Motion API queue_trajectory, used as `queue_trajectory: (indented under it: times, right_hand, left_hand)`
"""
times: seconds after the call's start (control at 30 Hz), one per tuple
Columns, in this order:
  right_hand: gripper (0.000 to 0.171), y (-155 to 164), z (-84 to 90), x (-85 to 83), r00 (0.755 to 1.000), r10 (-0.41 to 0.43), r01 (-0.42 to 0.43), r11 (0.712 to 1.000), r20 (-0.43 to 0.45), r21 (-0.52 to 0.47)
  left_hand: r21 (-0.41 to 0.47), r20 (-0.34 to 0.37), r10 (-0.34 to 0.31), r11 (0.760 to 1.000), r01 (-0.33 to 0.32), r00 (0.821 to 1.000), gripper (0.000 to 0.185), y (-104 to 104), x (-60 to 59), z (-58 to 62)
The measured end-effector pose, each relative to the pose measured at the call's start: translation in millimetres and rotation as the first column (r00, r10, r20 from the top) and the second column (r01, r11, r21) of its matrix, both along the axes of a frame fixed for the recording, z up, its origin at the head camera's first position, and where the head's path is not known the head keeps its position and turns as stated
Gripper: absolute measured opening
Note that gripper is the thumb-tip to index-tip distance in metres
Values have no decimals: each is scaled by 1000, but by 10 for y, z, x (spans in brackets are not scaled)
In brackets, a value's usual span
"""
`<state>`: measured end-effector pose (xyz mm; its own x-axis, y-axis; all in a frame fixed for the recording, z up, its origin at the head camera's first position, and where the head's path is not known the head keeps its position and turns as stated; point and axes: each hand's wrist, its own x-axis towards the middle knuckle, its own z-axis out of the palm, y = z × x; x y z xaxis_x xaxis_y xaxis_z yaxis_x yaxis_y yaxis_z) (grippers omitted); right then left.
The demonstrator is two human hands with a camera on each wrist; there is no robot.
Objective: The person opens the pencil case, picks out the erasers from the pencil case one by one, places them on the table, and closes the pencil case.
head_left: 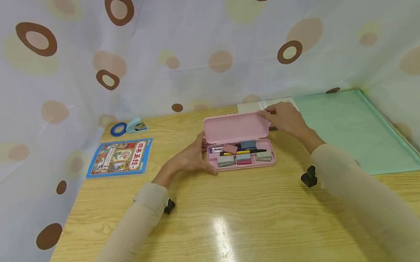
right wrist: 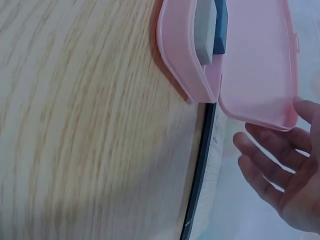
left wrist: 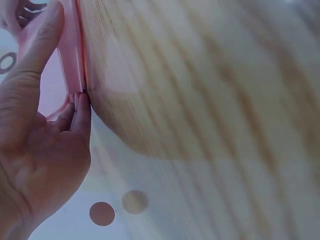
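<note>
A pink pencil case (head_left: 242,166) lies on the table with its lid (head_left: 236,128) raised. In it are a yellow-and-black pen (head_left: 242,152), a clear pen (head_left: 216,150), a reddish eraser (head_left: 230,148), a blue-grey block (head_left: 248,144) and several small blocks in the front compartments. My left hand (head_left: 192,154) grips the case's left end, thumb in front and fingertips at the back, as the left wrist view shows. The right hand (head_left: 286,117) pinches the lid's upper right corner between thumb and fingers; in the right wrist view the other fingers (right wrist: 267,157) are spread below it.
At the left lie a blue-bordered booklet (head_left: 121,158), a roll of blue tape (head_left: 118,129) and a light-blue stapler (head_left: 136,126). A green mat (head_left: 354,134) covers the table's right side. Behind the case is a white paper item (head_left: 249,107); a patterned curtain (head_left: 190,40) surrounds the table.
</note>
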<state>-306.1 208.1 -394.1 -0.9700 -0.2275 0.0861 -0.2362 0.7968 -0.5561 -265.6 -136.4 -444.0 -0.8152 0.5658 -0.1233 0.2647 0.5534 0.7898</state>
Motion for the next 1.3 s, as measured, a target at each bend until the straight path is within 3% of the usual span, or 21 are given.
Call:
queue_trajectory:
  times: [0.2,0.43,0.53,0.73,0.87,0.97,1.13,1.3]
  right_hand:
    - [56,17,-99,-50,997,-66,66,998,52,-5]
    - [54,-6,-185,16,994,-21,6,990,105,144]
    - [53,-5,-195,68,994,3,-22,984,109,177]
    - [42,40,-174,178,996,24,-41,978,84,204]
    - [26,58,-116,252,999,36,-40,989,26,142]
    - [23,44,-105,288,994,101,-103,993,40,50]
    - [35,-35,-145,339,961,259,-249,963,96,-100]
    - [35,-146,-204,383,943,311,-294,945,119,-140]
  left_hand:
    - [68,-1,-27,997,27,1000,158,5,-1,-9]
    - [65,21,-26,998,24,999,157,-3,17,-11]
    - [47,26,-33,998,32,999,155,1,26,-9]
    - [-75,21,-49,996,50,999,148,17,33,21]
    - [-101,29,-46,994,49,999,147,23,17,48]
    - [-110,41,-48,993,52,998,147,20,8,57]
    - [-139,53,-48,989,55,997,148,21,-1,79]
    - [-149,58,-48,987,56,997,147,32,-18,86]
